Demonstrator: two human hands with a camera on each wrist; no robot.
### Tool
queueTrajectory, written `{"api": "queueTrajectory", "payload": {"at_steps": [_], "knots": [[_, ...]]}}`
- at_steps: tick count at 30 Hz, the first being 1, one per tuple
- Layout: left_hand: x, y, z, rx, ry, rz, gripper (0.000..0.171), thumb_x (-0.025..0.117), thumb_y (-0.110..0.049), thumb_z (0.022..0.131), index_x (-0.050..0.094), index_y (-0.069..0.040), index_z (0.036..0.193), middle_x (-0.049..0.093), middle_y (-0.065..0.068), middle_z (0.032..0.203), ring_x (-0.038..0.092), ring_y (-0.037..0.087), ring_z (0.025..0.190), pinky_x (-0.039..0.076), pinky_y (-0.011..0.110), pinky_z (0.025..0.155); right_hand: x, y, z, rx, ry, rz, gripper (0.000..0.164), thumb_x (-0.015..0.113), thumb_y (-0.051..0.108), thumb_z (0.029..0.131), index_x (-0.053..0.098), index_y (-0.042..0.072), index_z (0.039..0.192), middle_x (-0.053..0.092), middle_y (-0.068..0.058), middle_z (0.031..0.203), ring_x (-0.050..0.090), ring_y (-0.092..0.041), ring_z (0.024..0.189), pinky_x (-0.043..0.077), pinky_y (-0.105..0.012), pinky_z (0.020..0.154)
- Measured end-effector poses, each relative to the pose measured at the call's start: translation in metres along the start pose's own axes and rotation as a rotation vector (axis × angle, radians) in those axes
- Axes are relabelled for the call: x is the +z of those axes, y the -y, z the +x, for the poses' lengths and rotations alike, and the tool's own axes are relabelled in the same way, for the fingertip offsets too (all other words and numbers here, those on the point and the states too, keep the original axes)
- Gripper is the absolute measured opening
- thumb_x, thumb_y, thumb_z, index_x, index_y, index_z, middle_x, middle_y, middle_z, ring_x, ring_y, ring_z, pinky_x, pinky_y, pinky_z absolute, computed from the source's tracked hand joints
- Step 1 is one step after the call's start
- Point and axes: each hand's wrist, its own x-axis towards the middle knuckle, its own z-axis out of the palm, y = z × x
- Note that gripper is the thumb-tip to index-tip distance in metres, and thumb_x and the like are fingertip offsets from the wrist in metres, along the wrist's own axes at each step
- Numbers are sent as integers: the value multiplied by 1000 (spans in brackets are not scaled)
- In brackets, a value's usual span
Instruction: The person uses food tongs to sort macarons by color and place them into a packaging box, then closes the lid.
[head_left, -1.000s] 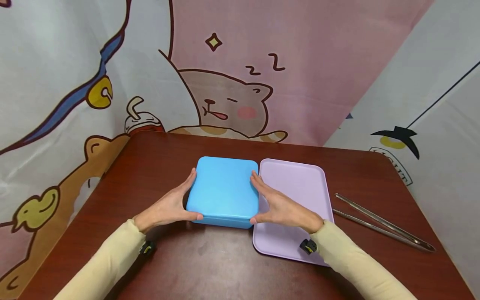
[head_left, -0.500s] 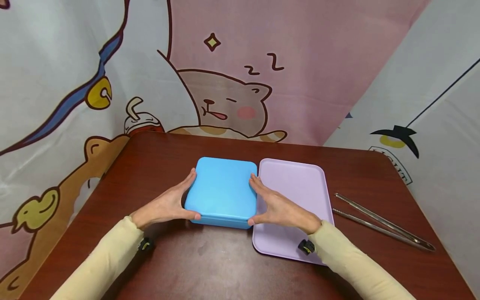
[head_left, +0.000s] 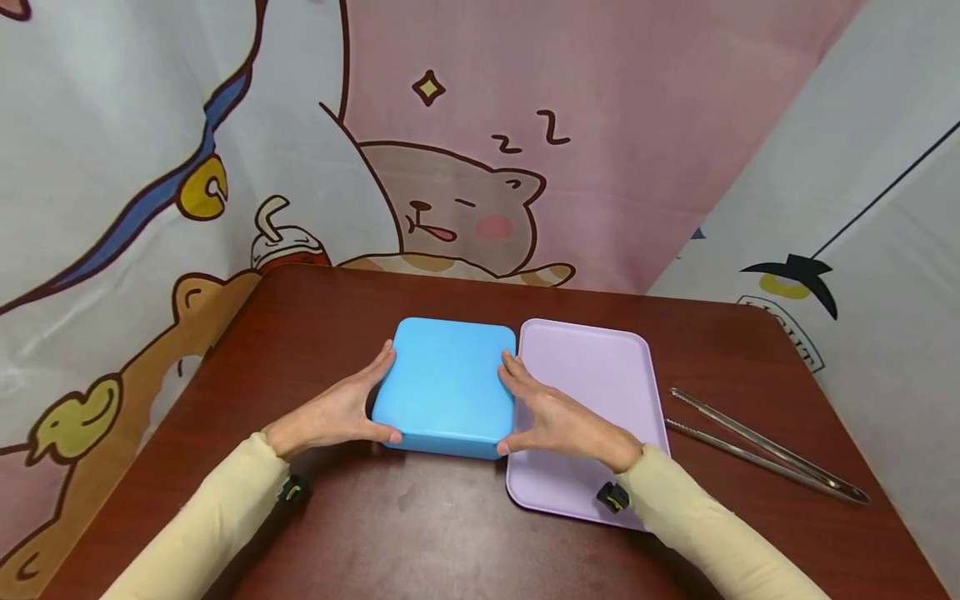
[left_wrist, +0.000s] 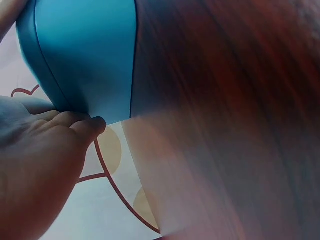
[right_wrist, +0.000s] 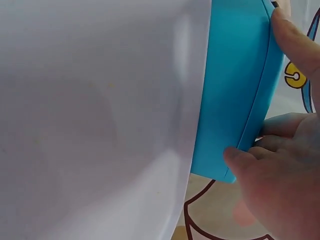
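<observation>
A square blue lidded box [head_left: 448, 379] lies on the brown table, and a seam between lid and base runs along its side in both wrist views. My left hand [head_left: 339, 413] grips the box's left side, thumb at the near corner and fingertips on the side further back. On the opposite side my right hand [head_left: 558, 418] holds the box the same way, its wrist above the lilac tray. In the right wrist view the fingers [right_wrist: 242, 162] touch the box near its lid seam. The inside of the box is hidden under the lid.
Close against the box's right side lies a lilac tray [head_left: 592, 367], partly covered by my right hand and sleeve. Metal tongs [head_left: 772, 454] lie apart at the table's right. A printed cloth [head_left: 622, 125] hangs behind the table [head_left: 442, 533].
Both hands keep their places on the box. The seam seen along the box's near side earlier is less distinct now. The tray and tongs have not moved.
</observation>
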Motion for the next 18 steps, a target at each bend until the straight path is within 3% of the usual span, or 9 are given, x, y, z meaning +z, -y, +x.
{"api": "queueTrajectory", "payload": {"at_steps": [13, 18], "knots": [[-2, 1, 11, 12, 33, 57, 131, 87, -56, 78, 7, 0, 165, 0, 16, 173, 21, 37, 155, 28, 59, 119, -4, -5, 1, -11, 10, -88, 115, 87, 43, 82, 20, -3, 162, -1, -15, 173, 2, -32, 159, 20, -52, 123], [-1, -3, 10, -6, 14, 64, 128, 84, -57, 80, 7, -1, 166, -6, 15, 173, 11, 39, 157, 26, 61, 119, -3, -7, -6, -4, -38, -125, 117, 86, 51, 81, 20, 2, 164, 0, -13, 173, 3, -35, 159, 18, -53, 124]]}}
